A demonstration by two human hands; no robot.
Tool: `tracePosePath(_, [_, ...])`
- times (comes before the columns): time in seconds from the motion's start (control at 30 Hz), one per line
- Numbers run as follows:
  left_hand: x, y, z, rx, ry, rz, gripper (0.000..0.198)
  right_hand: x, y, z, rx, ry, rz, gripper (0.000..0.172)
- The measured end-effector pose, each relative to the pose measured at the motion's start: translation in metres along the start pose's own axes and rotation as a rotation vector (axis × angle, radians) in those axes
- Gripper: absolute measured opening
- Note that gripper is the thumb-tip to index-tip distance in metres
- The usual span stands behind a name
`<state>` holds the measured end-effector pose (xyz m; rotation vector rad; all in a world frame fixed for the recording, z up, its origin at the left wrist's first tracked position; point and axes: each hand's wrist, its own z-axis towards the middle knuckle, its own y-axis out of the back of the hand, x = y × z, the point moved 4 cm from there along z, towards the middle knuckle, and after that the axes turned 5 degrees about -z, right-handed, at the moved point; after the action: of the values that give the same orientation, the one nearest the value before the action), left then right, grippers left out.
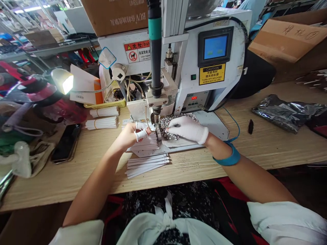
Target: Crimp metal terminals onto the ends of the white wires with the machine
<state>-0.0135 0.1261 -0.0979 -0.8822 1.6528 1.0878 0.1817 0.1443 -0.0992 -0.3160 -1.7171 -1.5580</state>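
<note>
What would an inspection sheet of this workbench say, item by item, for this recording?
Surface: light wood-grain bench.
Job's things: stacked white strips under the machine's head, patterned fabric beside them, loose strips in front.
Clutter: tied bundles of white strips, smartphone, black plastic bag.
Hands: left hand, with finger cots, at the stacked strips; right hand, white-gloved, on the fabric; blue wristband.
Cables: blue cable right of the machine.
Surroundings: white machine with touchscreen, lit lamp, cardboard box.
</note>
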Motion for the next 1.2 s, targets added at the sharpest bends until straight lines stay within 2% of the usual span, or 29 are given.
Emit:
tracePosePath(0.1, [0.002,-0.008,-0.008,0.053,0.035,0.021,0.030,0.001,-0.001,-0.015,-0.034,-0.001,-0.058,0.015])
tracePosePath(0.17, [0.002,-0.017,-0.015,0.129,0.053,0.039,0.031,0.005,-0.009,-0.030,0.023,-0.020,0.079,0.017])
tracePosePath(0.27, [0.003,-0.029,-0.025,0.226,0.064,0.082,0.026,0.012,-0.026,-0.052,0.176,-0.064,0.305,0.028])
tracePosePath(0.47, [0.000,-0.040,-0.032,0.316,-0.007,0.129,0.023,0.017,-0.033,-0.066,0.187,-0.108,0.450,0.022])
tracePosePath(0.63, [-0.003,-0.043,-0.034,0.333,0.006,0.090,0.028,0.023,-0.033,-0.066,0.228,-0.087,0.487,0.021])
tracePosePath(0.93, [-0.006,-0.045,-0.037,0.316,-0.099,0.115,0.034,0.021,-0.034,-0.065,0.255,-0.094,0.528,0.023])
tracePosePath(1.2, [-0.004,-0.046,-0.035,0.299,-0.105,0.117,0.033,0.018,-0.034,-0.067,0.265,-0.172,0.543,0.026])
